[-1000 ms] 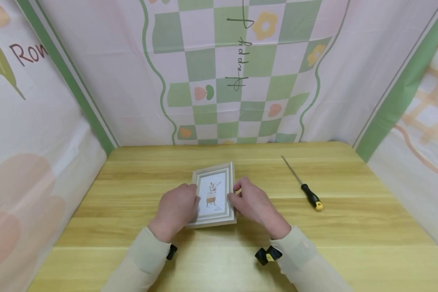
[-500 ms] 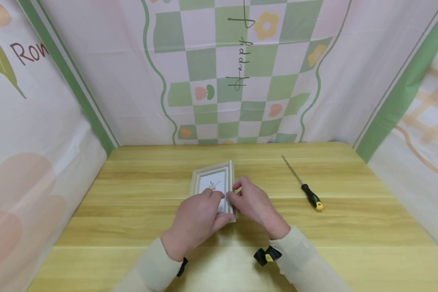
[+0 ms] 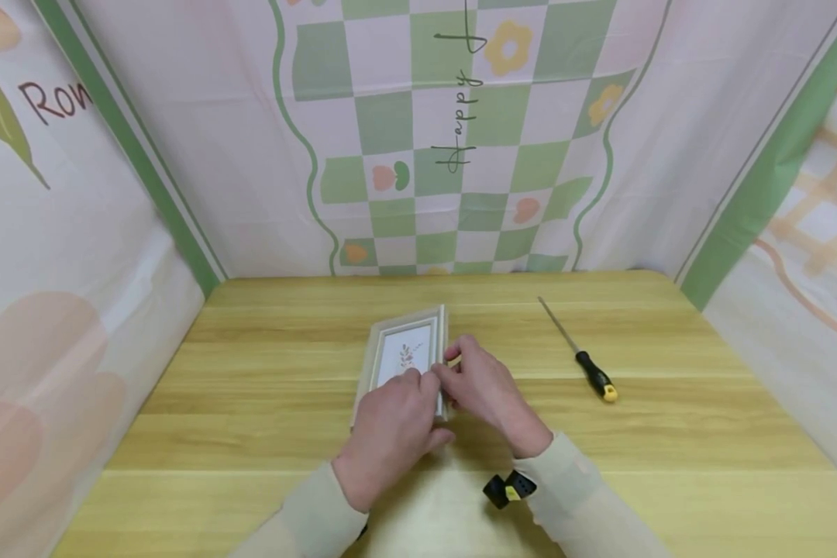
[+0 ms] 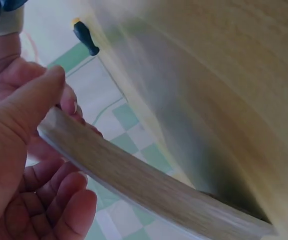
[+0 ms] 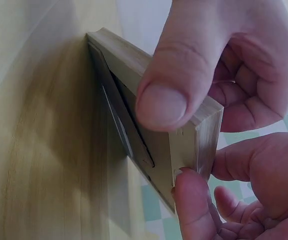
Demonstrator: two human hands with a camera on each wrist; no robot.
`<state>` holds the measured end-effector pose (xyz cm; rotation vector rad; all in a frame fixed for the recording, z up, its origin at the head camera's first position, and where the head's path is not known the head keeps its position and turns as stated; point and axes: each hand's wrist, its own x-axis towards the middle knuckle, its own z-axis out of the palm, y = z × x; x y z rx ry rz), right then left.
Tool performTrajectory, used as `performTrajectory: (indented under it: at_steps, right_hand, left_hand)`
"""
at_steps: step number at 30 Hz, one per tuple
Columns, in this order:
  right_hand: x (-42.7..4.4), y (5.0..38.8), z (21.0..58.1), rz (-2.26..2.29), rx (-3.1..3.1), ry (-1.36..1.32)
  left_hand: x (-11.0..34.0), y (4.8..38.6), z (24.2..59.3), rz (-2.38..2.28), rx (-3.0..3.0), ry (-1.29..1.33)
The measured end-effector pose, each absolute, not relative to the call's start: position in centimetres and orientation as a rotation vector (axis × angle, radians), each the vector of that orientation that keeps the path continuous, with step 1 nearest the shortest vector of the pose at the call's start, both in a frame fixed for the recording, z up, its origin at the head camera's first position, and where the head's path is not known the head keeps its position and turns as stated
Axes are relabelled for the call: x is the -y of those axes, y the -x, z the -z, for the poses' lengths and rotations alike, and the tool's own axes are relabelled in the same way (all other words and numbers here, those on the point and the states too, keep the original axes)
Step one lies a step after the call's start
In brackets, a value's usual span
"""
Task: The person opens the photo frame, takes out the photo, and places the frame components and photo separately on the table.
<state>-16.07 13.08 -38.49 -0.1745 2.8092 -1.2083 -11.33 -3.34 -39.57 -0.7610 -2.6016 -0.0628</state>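
Note:
A pale wood-look picture frame (image 3: 371, 364) with a plant print (image 3: 406, 353) stands tilted, with its near end raised off the table. My left hand (image 3: 394, 426) lies across the lower part of the print and pinches the frame's near right corner. My right hand (image 3: 484, 387) grips the right edge, close to the left fingertips. In the right wrist view, the right thumb (image 5: 164, 105) presses on the frame's back side (image 5: 159, 150), where a dark slit shows. Below it, the left hand (image 5: 264, 185) has a fingertip on the same back corner. The left wrist view shows the frame's side (image 4: 133, 170) edge-on.
A screwdriver (image 3: 577, 353) with a black and yellow handle lies to the right on the wooden table (image 3: 265, 434). Printed cloth walls (image 3: 453, 139) enclose the table at the back and both sides.
My left hand has left the frame's left edge and crossed over the print to the near right corner. The right hand stays at the right edge, and the frame has tipped slightly.

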Motion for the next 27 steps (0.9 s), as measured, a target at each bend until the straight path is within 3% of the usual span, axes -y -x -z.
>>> performTrajectory:
  at_steps: [27]
  right_hand:
    - [-12.93,16.35,37.82,1.376,-2.742,0.123]
  left_hand:
    - [2.91,11.79,40.09,-0.034,2.344,0.685]
